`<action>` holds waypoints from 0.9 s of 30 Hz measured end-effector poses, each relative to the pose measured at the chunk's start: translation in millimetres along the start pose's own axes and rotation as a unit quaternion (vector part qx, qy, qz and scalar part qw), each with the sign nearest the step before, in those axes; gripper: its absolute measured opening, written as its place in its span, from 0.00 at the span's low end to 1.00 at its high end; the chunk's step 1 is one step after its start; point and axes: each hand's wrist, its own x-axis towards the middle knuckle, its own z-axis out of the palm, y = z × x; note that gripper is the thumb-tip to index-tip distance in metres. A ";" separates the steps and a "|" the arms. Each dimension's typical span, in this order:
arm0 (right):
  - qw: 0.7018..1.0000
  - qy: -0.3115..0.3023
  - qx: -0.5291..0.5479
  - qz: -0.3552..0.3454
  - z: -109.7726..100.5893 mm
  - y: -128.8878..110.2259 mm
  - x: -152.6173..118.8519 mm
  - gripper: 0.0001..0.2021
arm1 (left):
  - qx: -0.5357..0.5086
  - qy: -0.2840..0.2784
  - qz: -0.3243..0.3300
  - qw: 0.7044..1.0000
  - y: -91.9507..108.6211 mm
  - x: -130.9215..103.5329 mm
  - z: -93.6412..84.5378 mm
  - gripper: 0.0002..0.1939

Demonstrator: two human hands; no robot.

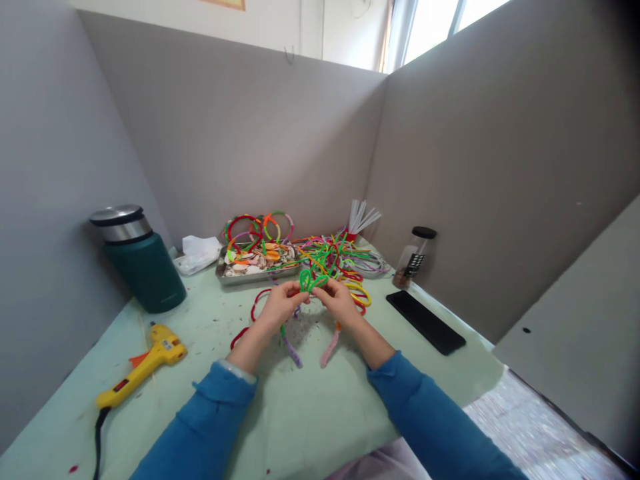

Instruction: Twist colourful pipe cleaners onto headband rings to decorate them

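Note:
Both hands meet over the middle of the table, pinching a green pipe cleaner [306, 280] bent into several loops. My left hand [283, 300] grips its left side, with the fingertips closed on it. From the right, my right hand [340, 300] holds the other side between thumb and fingers. Beneath the hands, a headband wrapped in coloured fuzzy stems shows its purple end [293, 352] and its pink end [330, 350]; the rest of it is mostly hidden. Red fuzzy stems [254, 308] curve beside my left wrist, and yellow loops [361, 293] lie past my right hand.
A metal tray [260, 276] of cut pieces and wrapped hoops stands at the back, beside a heap of pipe cleaners [333, 253]. On the left are a yellow glue gun [145, 367] and a green bottle [143, 267]. A black phone [425, 321] and a clear jar [413, 260] are on the right.

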 end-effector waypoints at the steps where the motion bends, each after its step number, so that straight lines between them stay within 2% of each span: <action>1: 1.000 0.001 -0.009 -0.007 -0.4 1.3 0.3 0.10 | 0.006 0.005 0.001 1.000 -0.9 0.3 0.6 0.14; 8: 0.999 -0.020 -0.043 -0.020 -4.1 4.1 3.9 0.16 | 0.049 0.002 0.003 0.999 -3.9 -1.0 3.4 0.10; 13: 0.999 0.004 -0.037 -0.022 -6.2 -1.3 4.7 0.12 | 0.047 0.000 0.009 0.999 -6.7 -0.4 5.2 0.10; 16: 0.999 0.006 -0.026 -0.021 -7.3 -5.7 4.9 0.11 | 0.054 -0.025 0.003 0.998 -7.3 -0.8 6.2 0.11; 22: 0.997 0.006 0.038 0.067 -10.1 -6.6 7.5 0.14 | 0.053 -0.042 -0.003 0.998 -6.7 -2.1 7.1 0.11; 24: 0.995 -0.025 0.048 0.082 -11.3 -5.7 7.1 0.13 | 0.041 -0.040 -0.013 0.998 -6.4 -2.2 7.3 0.11; 27: 0.993 -0.092 0.033 0.062 -12.5 -5.5 5.7 0.11 | 0.030 -0.059 -0.014 0.998 -4.5 -3.1 7.5 0.12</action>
